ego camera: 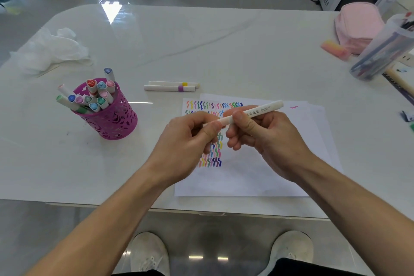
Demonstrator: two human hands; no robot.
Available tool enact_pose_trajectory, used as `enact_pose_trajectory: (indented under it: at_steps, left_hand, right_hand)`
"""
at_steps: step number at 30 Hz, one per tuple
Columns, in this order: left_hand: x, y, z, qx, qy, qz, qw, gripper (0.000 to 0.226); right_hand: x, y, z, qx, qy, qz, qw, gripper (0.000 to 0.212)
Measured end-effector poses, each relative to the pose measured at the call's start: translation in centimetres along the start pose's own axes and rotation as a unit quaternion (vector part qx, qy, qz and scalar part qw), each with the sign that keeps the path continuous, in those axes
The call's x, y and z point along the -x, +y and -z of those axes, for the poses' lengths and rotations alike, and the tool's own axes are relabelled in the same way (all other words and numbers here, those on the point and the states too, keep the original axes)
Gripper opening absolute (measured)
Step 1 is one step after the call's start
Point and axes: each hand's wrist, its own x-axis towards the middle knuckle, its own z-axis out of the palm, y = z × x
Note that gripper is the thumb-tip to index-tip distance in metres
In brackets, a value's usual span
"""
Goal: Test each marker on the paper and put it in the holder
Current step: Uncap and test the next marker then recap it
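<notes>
Both hands hold one white marker (pixel 257 110) above the paper (pixel 251 177). My right hand (pixel 262 139) grips its barrel between thumb and fingers. My left hand (pixel 186 141) pinches the marker's near end, which its fingers hide. The paper carries rows of coloured squiggles. Two more white markers (pixel 170 86), one with a yellow band and one with a purple band, lie side by side beyond the paper. A magenta cut-out holder (pixel 112 121) stands at the left with several capped markers in it.
Crumpled white tissue (pixel 51 49) lies at the far left. At the right are a pink pouch (pixel 358 27), a pink-yellow eraser (pixel 335 50) and a tilted clear jar of pens (pixel 385 51). The table's front edge (pixel 201 209) runs just below the paper.
</notes>
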Motion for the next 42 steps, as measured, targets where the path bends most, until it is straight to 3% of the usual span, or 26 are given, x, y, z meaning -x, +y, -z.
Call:
enact_pose_trajectory:
  at_steps: [5, 9, 14, 18, 23, 29, 34, 38, 42]
  left_hand:
    - [-0.3, 0.5, 1.1, 0.056, 0.085, -0.022, 0.995, 0.011]
    - [0.2, 1.3, 3.2, 0.085, 0.215, -0.073, 0.97, 0.008]
    - [1.5, 2.3, 6.3, -0.086, 0.42, -0.195, 0.882, 0.013]
    - [1.9, 2.5, 8.8, -0.156, 0.489, -0.243, 0.823, 0.016]
    - [2.5, 1.7, 10.7, -0.195, 0.494, -0.245, 0.811, 0.006]
    - [2.7, 0.6, 11.0, -0.198, 0.442, -0.147, 0.862, 0.021]
    - [2.5, -0.3, 10.9, -0.281, 0.404, -0.075, 0.867, 0.031]
    - [2.2, -0.1, 10.0, -0.325, 0.386, -0.116, 0.855, 0.048]
    - [1.6, -0.2, 7.9, -0.386, 0.337, -0.213, 0.832, 0.048]
  right_hand:
    - [-0.3, 0.1, -0.4, 0.005, 0.005, -0.025, 1.0, 0.047]
    - [-0.5, 0.0, -0.5, 0.001, 0.011, -0.027, 1.0, 0.051]
    - [-0.8, 0.4, -1.0, 0.038, 0.034, -0.024, 0.998, 0.051]
    - [-0.8, 0.8, -1.4, 0.076, 0.033, -0.01, 0.997, 0.043]
    - [-0.8, 0.8, -1.7, 0.097, 0.035, 0.002, 0.995, 0.039]
    - [-1.0, 0.9, -2.1, 0.118, 0.043, 0.021, 0.992, 0.033]
    - [-1.1, 1.0, -1.8, 0.135, 0.047, 0.024, 0.989, 0.027]
    - [-1.2, 1.1, -1.7, 0.132, 0.052, 0.019, 0.99, 0.026]
    - [-1.0, 1.3, -1.3, 0.145, 0.058, 0.022, 0.988, 0.023]
